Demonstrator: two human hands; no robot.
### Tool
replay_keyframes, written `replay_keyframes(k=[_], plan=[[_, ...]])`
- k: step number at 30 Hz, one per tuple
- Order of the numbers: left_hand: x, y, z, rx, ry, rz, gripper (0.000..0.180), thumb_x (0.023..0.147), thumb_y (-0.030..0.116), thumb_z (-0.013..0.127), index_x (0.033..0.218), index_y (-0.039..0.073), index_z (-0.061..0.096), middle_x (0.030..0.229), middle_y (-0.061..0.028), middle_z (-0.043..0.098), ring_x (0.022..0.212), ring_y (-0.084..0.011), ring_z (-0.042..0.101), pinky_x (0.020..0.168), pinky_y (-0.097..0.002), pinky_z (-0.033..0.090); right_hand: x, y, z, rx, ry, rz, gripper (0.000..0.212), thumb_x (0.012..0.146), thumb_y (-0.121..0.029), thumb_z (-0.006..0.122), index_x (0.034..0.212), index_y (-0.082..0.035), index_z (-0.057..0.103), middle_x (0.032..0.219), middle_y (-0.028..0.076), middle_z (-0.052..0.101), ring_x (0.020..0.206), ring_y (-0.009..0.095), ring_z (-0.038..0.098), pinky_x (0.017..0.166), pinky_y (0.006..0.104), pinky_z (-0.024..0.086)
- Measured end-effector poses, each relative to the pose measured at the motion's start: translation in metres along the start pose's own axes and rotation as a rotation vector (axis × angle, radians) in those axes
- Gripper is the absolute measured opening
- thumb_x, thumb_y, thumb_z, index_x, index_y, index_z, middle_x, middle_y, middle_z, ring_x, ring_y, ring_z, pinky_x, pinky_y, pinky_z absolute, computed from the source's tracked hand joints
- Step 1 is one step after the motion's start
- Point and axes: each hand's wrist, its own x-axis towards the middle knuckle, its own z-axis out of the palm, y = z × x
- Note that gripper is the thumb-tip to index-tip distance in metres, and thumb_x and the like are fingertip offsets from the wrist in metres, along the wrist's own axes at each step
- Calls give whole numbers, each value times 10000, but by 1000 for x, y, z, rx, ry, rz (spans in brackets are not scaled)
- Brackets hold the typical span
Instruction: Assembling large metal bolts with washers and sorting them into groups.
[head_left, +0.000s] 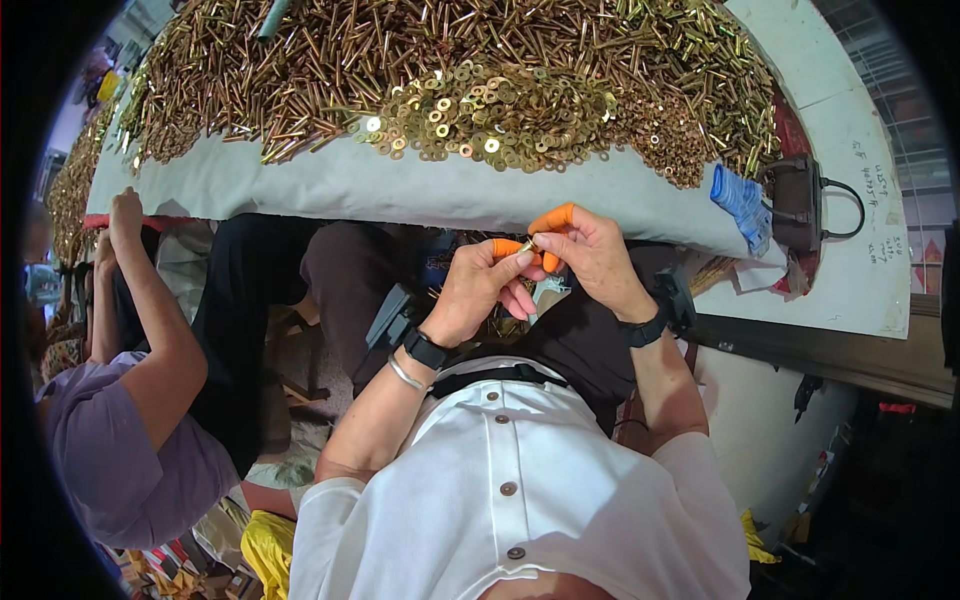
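Observation:
Above my lap, just in front of the table edge, my two hands meet at a small brass-coloured metal fastener (527, 246). My left hand (468, 296) pinches it between thumb and forefinger, its other fingers curled below. From the other side my right hand (602, 262) grips the same piece with thumb and fingertips. Orange finger covers sit on some fingers of both hands. The fingers hide most of the fastener, so its exact kind is unclear. Beyond my hands, a heap of flat brass-coloured washers (500, 115) lies on the pale table cover (400, 190).
Behind the washers spreads a big pile of metal rods or sleeves (300, 70). Small nuts (665, 135) lie right of them. A blue patterned cloth (741, 205) and a dark handbag (797, 200) sit at the right. A co-worker in a purple top (130, 450) works at the left.

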Motion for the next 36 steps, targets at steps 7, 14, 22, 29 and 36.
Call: replay_keyframes(k=[7, 14, 22, 29, 36], plan=[[-1, -6, -2, 102, -15, 52, 240, 958, 160, 532, 993, -75, 567, 850, -136, 676, 557, -149, 640, 487, -233, 540, 3, -3, 1, -206, 62, 113, 263, 881, -233, 657, 822, 16, 598, 663, 16, 579, 537, 51, 485, 461, 228, 385], [-2, -2, -5, 79, 8, 53, 243, 950, 163, 546, 980, -78, 566, 813, -141, 673, 541, -156, 635, 471, -237, 532, 6, -7, 10, -234, 138, 96, 354, 889, -307, 639, 727, 6, 598, 589, 27, 563, 507, 59, 481, 444, 236, 378], [-2, -1, -7, 18, 49, 43, 249, 951, 182, 551, 951, -66, 575, 801, -136, 672, 520, -155, 626, 456, -236, 525, -2, -11, -7, -120, -103, 365, 399, 951, -366, 537, 995, 21, 626, 787, 59, 641, 654, 81, 579, 580, 213, 445], [1, -2, -10, -54, 84, 46, 241, 953, 184, 549, 951, -55, 580, 789, -135, 669, 504, -152, 616, 439, -232, 514, -8, 3, -2, 73, 107, -50, 462, 975, -374, 486, 1181, 31, 566, 966, 105, 668, 889, 146, 614, 831, 268, 461], [2, 2, -8, -47, 105, 67, 232, 949, 175, 553, 947, -55, 584, 787, -136, 669, 499, -149, 611, 435, -233, 512, -5, -4, 15, 223, 134, -75, 420, 982, -281, 488, 1251, 40, 498, 1009, 119, 665, 914, 142, 626, 856, 274, 475]])
